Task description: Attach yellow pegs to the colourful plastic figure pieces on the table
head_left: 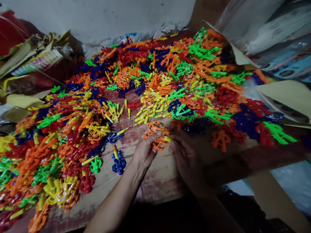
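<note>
My left hand (146,147) grips an orange plastic piece (157,131) with openwork loops, its thumb pressed on top. From the right, the fingers of my right hand (182,150) pinch a small yellow stick (167,139) against the orange piece's right side. Whether the stick is inside the piece or only touching it, I cannot tell. Just beyond my hands lies a pile of yellow sticks (155,105). A blue piece (119,163) with a yellow stick in or on it rests left of my left forearm.
Heaps of orange, red, green, blue and yellow plastic pieces (68,136) cover the left and back of the worn wooden table (160,181). More pieces (245,119) lie at the right. Cardboard and wrappers (36,61) stand back left; plastic bags (282,42) are at the right.
</note>
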`<state>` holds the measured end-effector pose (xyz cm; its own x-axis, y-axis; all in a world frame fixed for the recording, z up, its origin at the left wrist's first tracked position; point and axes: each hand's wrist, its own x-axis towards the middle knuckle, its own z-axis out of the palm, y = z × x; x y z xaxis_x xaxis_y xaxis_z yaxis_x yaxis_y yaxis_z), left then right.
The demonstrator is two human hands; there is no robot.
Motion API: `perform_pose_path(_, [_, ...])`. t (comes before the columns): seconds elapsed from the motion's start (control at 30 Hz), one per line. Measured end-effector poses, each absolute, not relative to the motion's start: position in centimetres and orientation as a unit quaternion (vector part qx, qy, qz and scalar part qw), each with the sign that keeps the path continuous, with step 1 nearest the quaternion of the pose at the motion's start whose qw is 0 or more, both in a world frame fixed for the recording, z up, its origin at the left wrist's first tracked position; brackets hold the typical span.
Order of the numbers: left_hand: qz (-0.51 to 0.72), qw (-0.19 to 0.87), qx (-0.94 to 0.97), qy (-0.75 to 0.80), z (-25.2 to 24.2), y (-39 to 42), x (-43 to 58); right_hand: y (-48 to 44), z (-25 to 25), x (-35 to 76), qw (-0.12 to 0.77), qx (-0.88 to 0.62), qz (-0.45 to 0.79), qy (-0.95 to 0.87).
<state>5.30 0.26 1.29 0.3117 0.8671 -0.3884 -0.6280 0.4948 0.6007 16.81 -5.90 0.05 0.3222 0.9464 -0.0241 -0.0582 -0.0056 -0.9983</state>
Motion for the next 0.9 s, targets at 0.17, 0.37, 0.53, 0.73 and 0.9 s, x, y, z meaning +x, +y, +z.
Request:
perform_pose_path(0.17, [0.449, 0.783, 0.25, 0.351, 1.9, 0.0, 5.5, -5.4, -0.8, 18.8, 0.55, -0.589, 0.336, -0.487])
perform_pose_path(0.37, [0.437, 0.774, 0.267, 0.374, 1.4, 0.2, 5.1, -5.1, -0.3, 20.1, 0.513, -0.577, 0.263, -0.579])
perform_pose_path(0.53, [0.36, 0.815, 0.154, 0.428, 1.2, 0.1, 4.9, -5.6, -0.9, 19.5, 0.52, -0.595, 0.409, -0.457])
perform_pose_path(0.73, [0.333, 0.828, 0.091, 0.443, 1.8, -0.4, 5.1, -5.9, -0.6, 19.2, 0.563, -0.534, 0.481, -0.407])
perform_pose_path(0.9, [0.331, 0.835, 0.053, 0.435, 1.8, -0.4, 5.0, -6.5, -0.7, 18.6, 0.564, -0.546, 0.422, -0.453])
